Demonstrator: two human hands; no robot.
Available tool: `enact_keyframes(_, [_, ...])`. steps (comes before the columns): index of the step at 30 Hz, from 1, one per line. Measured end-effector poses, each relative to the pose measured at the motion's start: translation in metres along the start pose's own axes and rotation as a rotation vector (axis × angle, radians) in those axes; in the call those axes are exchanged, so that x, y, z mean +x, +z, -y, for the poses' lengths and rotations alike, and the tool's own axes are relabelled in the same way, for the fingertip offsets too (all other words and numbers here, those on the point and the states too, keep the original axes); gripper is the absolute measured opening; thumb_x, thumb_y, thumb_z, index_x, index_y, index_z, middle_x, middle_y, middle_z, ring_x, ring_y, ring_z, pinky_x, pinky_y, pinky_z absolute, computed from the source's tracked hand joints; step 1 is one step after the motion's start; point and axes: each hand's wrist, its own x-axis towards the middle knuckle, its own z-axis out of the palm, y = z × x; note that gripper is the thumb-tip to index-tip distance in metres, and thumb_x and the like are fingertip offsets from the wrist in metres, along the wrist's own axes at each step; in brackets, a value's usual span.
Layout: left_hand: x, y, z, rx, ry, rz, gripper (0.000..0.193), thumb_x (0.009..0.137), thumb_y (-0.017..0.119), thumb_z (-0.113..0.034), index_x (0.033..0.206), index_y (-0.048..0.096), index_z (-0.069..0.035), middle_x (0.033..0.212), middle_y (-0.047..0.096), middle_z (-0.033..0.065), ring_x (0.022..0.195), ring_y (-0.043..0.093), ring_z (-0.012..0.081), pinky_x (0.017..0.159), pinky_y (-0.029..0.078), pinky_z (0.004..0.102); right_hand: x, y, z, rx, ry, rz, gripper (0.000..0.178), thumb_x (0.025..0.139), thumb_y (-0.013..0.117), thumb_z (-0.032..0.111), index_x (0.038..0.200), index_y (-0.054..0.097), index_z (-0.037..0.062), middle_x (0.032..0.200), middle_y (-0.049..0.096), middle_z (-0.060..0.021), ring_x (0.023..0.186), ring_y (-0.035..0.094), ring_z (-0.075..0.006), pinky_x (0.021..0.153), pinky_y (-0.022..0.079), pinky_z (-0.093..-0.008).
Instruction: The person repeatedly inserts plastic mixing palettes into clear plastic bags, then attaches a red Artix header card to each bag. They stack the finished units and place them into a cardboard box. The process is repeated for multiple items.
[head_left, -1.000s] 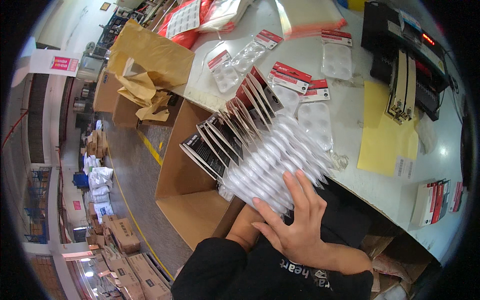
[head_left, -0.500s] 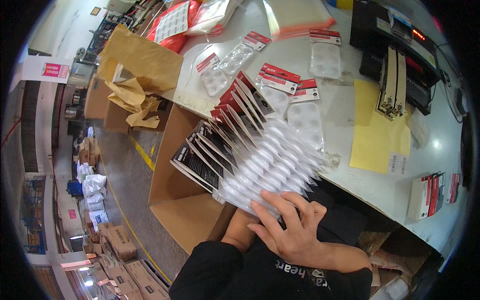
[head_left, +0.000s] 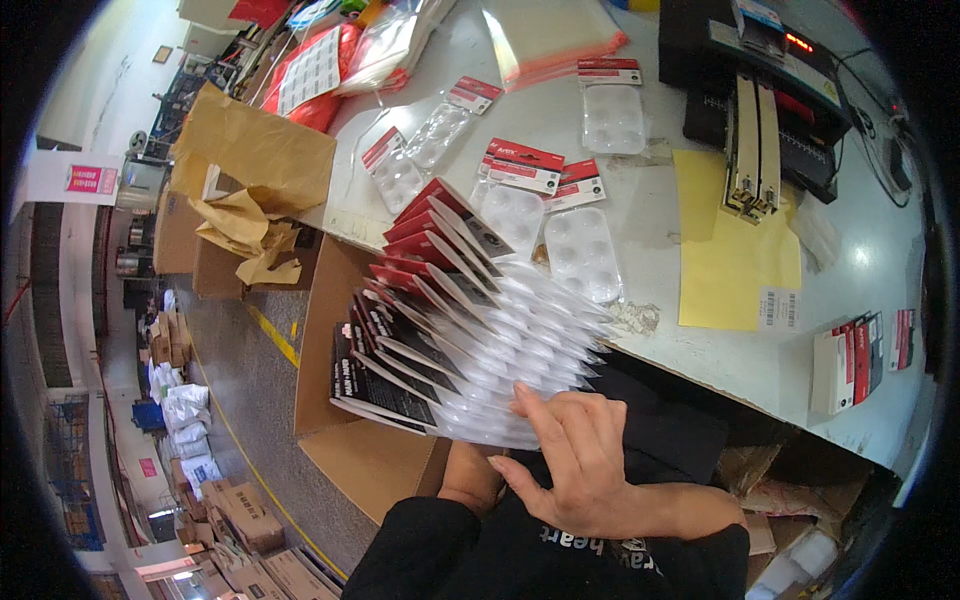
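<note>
A fanned stack of packaged white plastic paint palettes [head_left: 500, 345], with red and black header cards, leans over an open cardboard box [head_left: 385, 465]. My left forearm comes up beneath the near end of the stack, its wrist [head_left: 472, 478] showing. The packs hide the left hand and its fingers. My right hand [head_left: 580, 455] is at the stack's near right side, the index fingertip touching the clear packaging. Its thumb stands away from the other fingers, and no pack is gripped between them. On the table beyond lie several similar palette packs [head_left: 583, 250].
The white worktable [head_left: 640, 230] carries a yellow sheet [head_left: 735, 260], a black sealing machine [head_left: 760, 120] and clear plastic bags [head_left: 545, 40]. Small red-and-white packs [head_left: 850, 365] stand at the right. Crumpled brown paper [head_left: 250, 230] lies in a carton at left.
The whole view has shifted slightly. My right hand's fingers have drawn closer together and lie less across the packs. The stack stays over the box.
</note>
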Motion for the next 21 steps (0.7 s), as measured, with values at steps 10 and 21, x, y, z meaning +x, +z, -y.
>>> enact_keyframes(10, [-0.005, 0.005, -0.001, 0.051, -0.017, 0.022, 0.039, 0.101, 0.030, -0.041, 0.135, 0.035, -0.022, 0.125, 0.046, 0.0034, 0.121, 0.042, 0.0235, 0.108, 0.029, 0.0519, 0.001, -0.003, -0.005, 0.106, 0.021, -0.031, 0.058, 0.076, 0.071, 0.025, 0.121, 0.054, -0.0070, 0.091, 0.055, -0.0091, 0.085, 0.050, -0.0234, 0.073, 0.034, -0.0374])
enact_keyframes(21, [-0.003, 0.012, 0.001, 0.112, -0.069, 0.066, 0.039, 0.101, 0.030, -0.041, 0.134, 0.036, -0.022, 0.124, 0.046, 0.0037, 0.120, 0.043, 0.0240, 0.108, 0.029, 0.0516, 0.002, -0.010, -0.005, 0.024, -0.021, -0.102, 0.050, 0.071, 0.073, 0.022, 0.115, 0.060, 0.0006, 0.114, 0.055, -0.0146, 0.096, 0.052, -0.0278, 0.079, 0.038, -0.0374])
